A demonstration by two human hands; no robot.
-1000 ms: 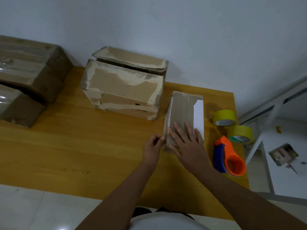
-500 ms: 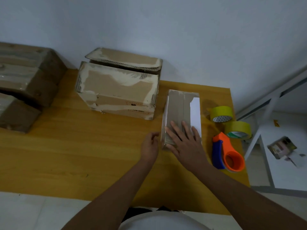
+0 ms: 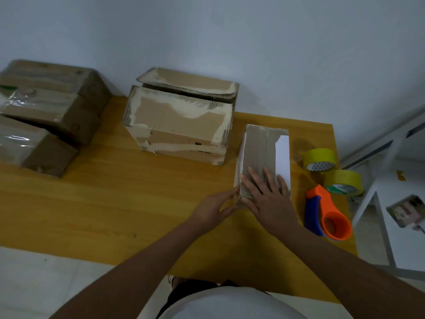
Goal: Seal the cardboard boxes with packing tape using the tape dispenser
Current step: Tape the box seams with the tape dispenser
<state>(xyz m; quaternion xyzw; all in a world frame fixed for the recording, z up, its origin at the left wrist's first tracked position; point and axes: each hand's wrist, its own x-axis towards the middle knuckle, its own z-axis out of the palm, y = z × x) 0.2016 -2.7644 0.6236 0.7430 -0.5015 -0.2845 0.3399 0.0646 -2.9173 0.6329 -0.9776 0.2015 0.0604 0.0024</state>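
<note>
- Head view: my right hand (image 3: 269, 199) hides the near end of the box (image 3: 264, 153), which stands on the table (image 3: 115, 192).
- Right fingers spread flat on the box top.
- Left hand (image 3: 213, 208) fingers straight, touching its left side.
- The dispenser (image 3: 326, 215) lies untouched, just right.

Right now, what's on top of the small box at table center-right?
The right hand lies flat on the near end of the small box, fingers spread. The left hand touches its near left corner. A tape strip runs along the lid. The lid under the palm and the box's contents are hidden.
</note>
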